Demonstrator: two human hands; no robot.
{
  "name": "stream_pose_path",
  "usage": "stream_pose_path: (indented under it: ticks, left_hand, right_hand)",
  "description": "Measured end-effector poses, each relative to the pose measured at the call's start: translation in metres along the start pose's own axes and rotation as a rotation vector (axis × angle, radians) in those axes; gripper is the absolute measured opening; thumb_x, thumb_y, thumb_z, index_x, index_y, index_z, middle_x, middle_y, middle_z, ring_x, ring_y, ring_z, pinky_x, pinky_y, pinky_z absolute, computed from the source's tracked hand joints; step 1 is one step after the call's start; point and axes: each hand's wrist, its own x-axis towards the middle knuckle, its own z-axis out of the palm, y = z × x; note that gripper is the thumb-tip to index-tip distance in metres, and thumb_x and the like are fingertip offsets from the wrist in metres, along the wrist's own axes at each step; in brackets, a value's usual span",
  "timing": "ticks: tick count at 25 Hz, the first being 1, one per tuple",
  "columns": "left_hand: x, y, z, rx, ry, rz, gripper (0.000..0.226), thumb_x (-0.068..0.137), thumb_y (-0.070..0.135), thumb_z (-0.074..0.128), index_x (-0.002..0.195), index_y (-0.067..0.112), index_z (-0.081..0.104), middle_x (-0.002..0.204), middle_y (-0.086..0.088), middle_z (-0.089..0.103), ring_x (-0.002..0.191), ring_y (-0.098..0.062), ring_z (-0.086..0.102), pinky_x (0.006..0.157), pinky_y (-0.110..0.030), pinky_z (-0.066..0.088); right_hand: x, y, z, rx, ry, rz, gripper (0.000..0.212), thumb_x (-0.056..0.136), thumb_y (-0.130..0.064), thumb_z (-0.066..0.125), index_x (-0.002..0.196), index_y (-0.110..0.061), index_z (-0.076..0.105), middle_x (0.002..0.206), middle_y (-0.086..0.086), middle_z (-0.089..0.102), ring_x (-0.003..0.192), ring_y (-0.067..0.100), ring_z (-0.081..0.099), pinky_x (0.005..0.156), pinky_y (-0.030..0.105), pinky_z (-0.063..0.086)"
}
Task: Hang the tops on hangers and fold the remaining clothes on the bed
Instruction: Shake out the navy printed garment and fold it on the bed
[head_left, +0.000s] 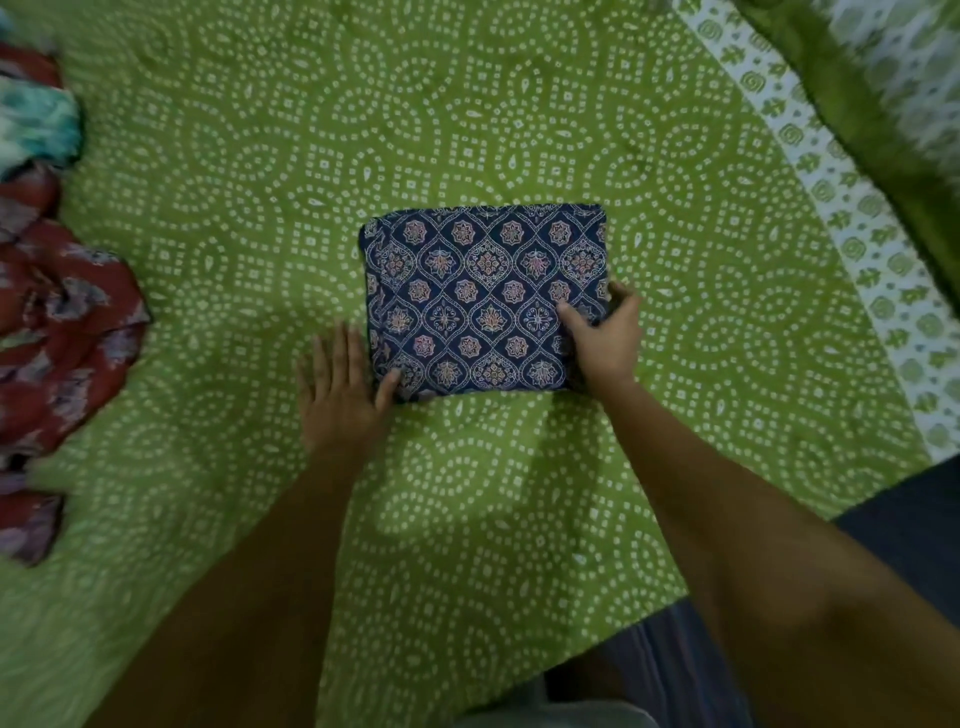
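Green dotted bedsheet (218, 171), perhaps a matching pillow (883, 78) at far right.

We are looking steeply down from head height at the green bedspread (208, 208), facing its far edge at twelve o'clock, close above it.

— What is under me?

— A bed (208, 260) fills nearly my whole view. Its cover is green, printed with rings and squares of white dots.

— Any edge to it?

— At my right a white border band (831, 208) with green motifs runs slantwise. Beyond it, top right, lies a green fold of cloth (883, 93), blurred.

— The floor?

— A dark strip (914, 519) shows at lower right; I cannot tell what it is.

— Light?

— Dim and even, soft shadows on the cover.
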Motion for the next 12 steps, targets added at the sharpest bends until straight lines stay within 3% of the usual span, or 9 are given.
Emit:
stream_pose_path:
  ticks: [2, 3, 6, 8, 10, 12]
  left_hand:
    - [-0.005, 0.006, -0.028, -0.104, 0.005, -0.061, 0.085, 0.087, 0.071, 0.002, 0.152, 0.016, -0.006, 0.161, -0.002, -0.005, 0.147, -0.026, -0.007, 0.118, -0.054, -0.002]
    - [-0.009, 0.013, -0.046, -0.163, 0.033, -0.103, 0.085, 0.088, 0.07, 0.005, 0.152, 0.014, -0.004, 0.161, -0.003, -0.003, 0.147, -0.029, -0.004, 0.117, -0.057, 0.003]
    - [-0.035, 0.033, -0.107, -0.201, 0.017, -0.198, 0.08, 0.093, 0.064, 0.017, 0.153, 0.014, -0.001, 0.161, -0.004, 0.008, 0.147, -0.029, 0.007, 0.114, -0.061, 0.009]
    - [-0.055, 0.037, -0.151, -0.219, -0.136, -0.246, 0.073, 0.096, 0.058, 0.029, 0.151, 0.011, 0.015, 0.155, -0.01, 0.027, 0.143, -0.03, 0.022, 0.112, -0.055, 0.014]
    - [-0.079, 0.04, -0.198, -0.349, -0.335, -0.215, 0.059, 0.1, 0.045, 0.036, 0.141, 0.002, 0.039, 0.143, -0.02, 0.044, 0.131, -0.035, 0.042, 0.108, -0.045, 0.031]
    - [-0.118, 0.049, -0.257, -0.66, -0.492, -0.176, 0.044, 0.103, 0.03, 0.035, 0.128, -0.003, 0.051, 0.123, -0.021, 0.058, 0.103, -0.035, 0.059, 0.083, -0.038, 0.047]
  right_hand:
    - [-0.003, -0.036, -0.02, 0.194, -0.252, 0.247, 0.035, 0.083, -0.013, 0.07, 0.111, 0.0, 0.054, 0.103, 0.015, 0.064, 0.077, 0.021, 0.065, 0.064, 0.029, 0.057]
    - [-0.014, -0.059, -0.032, 0.182, -0.364, 0.275, 0.019, 0.083, -0.008, 0.068, 0.097, 0.0, 0.058, 0.096, 0.016, 0.063, 0.072, 0.023, 0.063, 0.061, 0.029, 0.056]
    - [-0.071, -0.138, -0.06, 0.22, -0.519, 0.177, 0.002, 0.082, -0.007, 0.059, 0.081, -0.006, 0.059, 0.096, 0.008, 0.06, 0.079, 0.022, 0.057, 0.066, 0.029, 0.05]
    - [-0.124, -0.194, -0.08, 0.259, -0.555, 0.13, 0.005, 0.082, -0.007, 0.056, 0.079, -0.01, 0.059, 0.085, 0.005, 0.061, 0.072, 0.021, 0.057, 0.06, 0.024, 0.05]
    - [-0.178, -0.248, -0.107, 0.259, -0.567, 0.061, 0.005, 0.076, -0.011, 0.059, 0.071, -0.013, 0.058, 0.089, 0.008, 0.06, 0.074, 0.024, 0.056, 0.063, 0.026, 0.049]
    - [-0.234, -0.292, -0.153, 0.287, -0.527, -0.041, 0.009, 0.069, -0.014, 0.061, 0.061, -0.015, 0.058, 0.094, 0.008, 0.058, 0.08, 0.024, 0.053, 0.069, 0.032, 0.045]
